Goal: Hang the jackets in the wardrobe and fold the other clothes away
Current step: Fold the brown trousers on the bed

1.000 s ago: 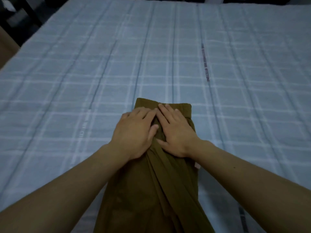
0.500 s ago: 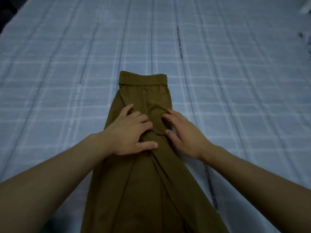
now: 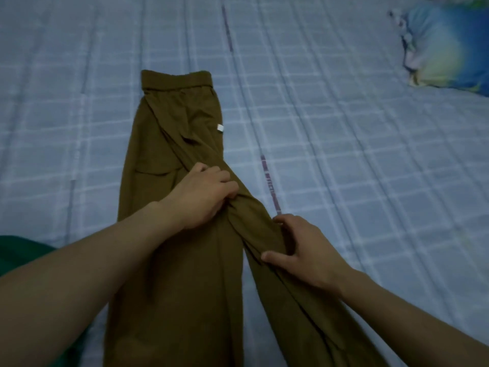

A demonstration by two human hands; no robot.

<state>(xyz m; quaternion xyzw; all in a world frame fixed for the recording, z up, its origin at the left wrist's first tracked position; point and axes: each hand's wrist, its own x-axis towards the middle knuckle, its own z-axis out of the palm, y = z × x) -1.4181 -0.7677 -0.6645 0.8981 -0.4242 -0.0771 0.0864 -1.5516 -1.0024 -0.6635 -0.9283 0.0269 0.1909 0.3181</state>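
Olive-brown trousers [image 3: 169, 133] lie lengthwise on the bed, waistband at the far end and a small white tag at the right seam. Their legs split apart toward me. My left hand [image 3: 203, 194] sits on the trousers near the crotch, fingers curled and pinching a fold of the fabric. My right hand [image 3: 304, 250] grips the right leg of the trousers lower down, with the thumb on top and the fingers wrapped over the leg's outer edge.
The bed sheet [image 3: 344, 141] is pale blue with a white check. A blue and yellow pillow [image 3: 449, 46] lies at the far right. A green cloth [image 3: 16, 250] shows at the left edge, beside my left forearm.
Both hands slid down the trousers from the waistband toward me. The flat pressing has turned into gripping: left pinches a fold, right takes the right leg. The legs have spread apart.
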